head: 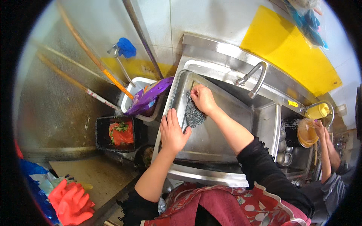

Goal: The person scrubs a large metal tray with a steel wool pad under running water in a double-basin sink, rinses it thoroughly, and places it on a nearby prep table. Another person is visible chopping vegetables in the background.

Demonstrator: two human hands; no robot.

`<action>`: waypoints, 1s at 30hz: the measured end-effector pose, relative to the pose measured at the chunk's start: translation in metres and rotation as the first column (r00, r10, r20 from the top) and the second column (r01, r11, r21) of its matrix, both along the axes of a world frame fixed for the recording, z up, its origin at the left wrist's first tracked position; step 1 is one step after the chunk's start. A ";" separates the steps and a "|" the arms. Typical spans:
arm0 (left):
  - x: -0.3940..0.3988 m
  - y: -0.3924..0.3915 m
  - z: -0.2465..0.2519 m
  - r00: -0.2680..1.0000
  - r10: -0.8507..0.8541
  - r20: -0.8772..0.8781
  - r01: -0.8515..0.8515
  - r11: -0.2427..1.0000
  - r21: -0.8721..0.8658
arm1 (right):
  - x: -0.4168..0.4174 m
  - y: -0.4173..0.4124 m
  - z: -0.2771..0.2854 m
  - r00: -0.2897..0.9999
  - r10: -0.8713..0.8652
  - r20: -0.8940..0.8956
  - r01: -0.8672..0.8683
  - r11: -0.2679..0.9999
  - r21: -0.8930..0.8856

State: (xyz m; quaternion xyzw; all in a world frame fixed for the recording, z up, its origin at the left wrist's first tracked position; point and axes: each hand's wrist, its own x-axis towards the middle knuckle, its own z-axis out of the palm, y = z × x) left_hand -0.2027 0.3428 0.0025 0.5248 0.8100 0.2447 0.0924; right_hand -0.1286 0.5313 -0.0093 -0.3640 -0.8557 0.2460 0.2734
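A large rectangular stainless steel pan (226, 132) lies in the sink basin (265, 124) before me. My right hand (202, 97) is closed on a dark grey mesh scouring cloth (195, 114), which hangs against the pan's left inner wall. Flat on the pan's left rim rests my left hand (174, 132), its fingers apart and its thumb near the cloth's lower edge. Behind the pan, a curved steel faucet (257, 79) stands at the back of the sink.
At the right, a co-worker's hands (321, 131) hold an orange-brown bowl (306, 134) over a second basin with metal bowls. To the left are a white bin (124, 99) with a purple bag (150, 97), a black crate (101, 132), long handles (82, 42) and red rubber gloves (70, 203).
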 end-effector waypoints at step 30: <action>0.007 0.008 -0.001 0.998 -0.046 -0.048 0.044 0.998 -0.050 | -0.007 0.070 -0.015 0.994 -0.113 -0.006 0.113 0.989 0.100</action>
